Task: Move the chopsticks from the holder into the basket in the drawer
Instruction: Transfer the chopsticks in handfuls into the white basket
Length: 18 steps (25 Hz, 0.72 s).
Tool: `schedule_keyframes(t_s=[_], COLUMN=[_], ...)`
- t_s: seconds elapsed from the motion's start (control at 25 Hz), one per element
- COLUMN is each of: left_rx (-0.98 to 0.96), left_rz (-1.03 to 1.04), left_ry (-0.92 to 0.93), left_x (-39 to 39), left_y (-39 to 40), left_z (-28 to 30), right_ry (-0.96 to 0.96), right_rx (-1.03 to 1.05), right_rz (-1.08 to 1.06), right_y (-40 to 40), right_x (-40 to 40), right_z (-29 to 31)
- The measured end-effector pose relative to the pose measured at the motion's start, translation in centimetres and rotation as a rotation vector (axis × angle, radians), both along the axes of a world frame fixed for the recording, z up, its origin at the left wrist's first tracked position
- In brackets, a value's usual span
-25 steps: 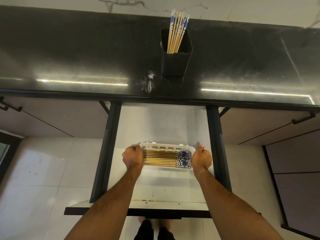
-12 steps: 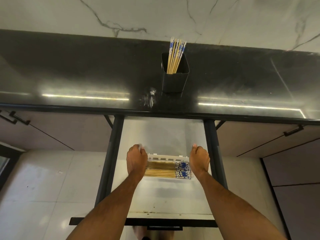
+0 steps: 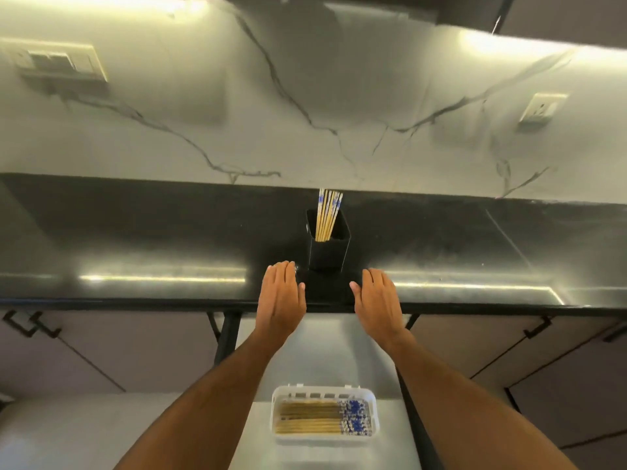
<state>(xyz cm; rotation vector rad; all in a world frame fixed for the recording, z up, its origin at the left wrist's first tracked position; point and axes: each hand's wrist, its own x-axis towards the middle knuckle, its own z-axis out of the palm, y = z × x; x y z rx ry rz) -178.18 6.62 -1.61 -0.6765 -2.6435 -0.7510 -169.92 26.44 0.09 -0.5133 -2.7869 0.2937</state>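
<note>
A black square holder (image 3: 328, 252) stands on the black countertop (image 3: 135, 232) with several bamboo chopsticks (image 3: 326, 215) upright in it, blue-patterned ends up. Below, in the open drawer (image 3: 339, 361), a white basket (image 3: 324, 390) holds several chopsticks (image 3: 315, 418) lying flat, blue ends to the right. My left hand (image 3: 281, 300) and my right hand (image 3: 378, 301) hover palm down over the counter's front edge, one on each side of the holder and slightly nearer than it. Both hands are empty with fingers extended.
A marble backsplash (image 3: 339, 96) rises behind the counter, with a switch plate (image 3: 61, 62) at left and a socket (image 3: 543, 108) at right. Closed cabinet fronts with black handles (image 3: 40, 329) flank the drawer. The drawer's black side rail (image 3: 420, 418) runs along its right.
Both hands have let go of the basket's ends and risen to the counter's edge, beside the holder. The view has tilted upward, so the basket now sits low in the frame.
</note>
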Motion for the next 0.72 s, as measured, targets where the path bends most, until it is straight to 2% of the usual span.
schedule_keyframes(t_s=[0.2,0.32,0.48,0.72], left_rx=[0.025,0.065,0.113,0.169], left_rz=[-0.047,-0.072,-0.029,0.06], left_ry=[0.164,0.176,0.125,-0.019], left_x=[-3.8,-6.2,-9.3,-15.8], left_y=[3.5,5.9,8.8,12.5], left_z=[6.5,9.1,9.7,7.6], right_ry=[0.186,0.25,0.274,0.206], right_rx=[0.078,0.06,0.047,-0.022], right_rz=[0.018,0.022,0.042,0.077], right_y=[1.3,2.3,3.6,7.1], right_x=[-3.2,-5.7,-9.7,-17.3], right_z=[6.3,8.7,9.9,8.1])
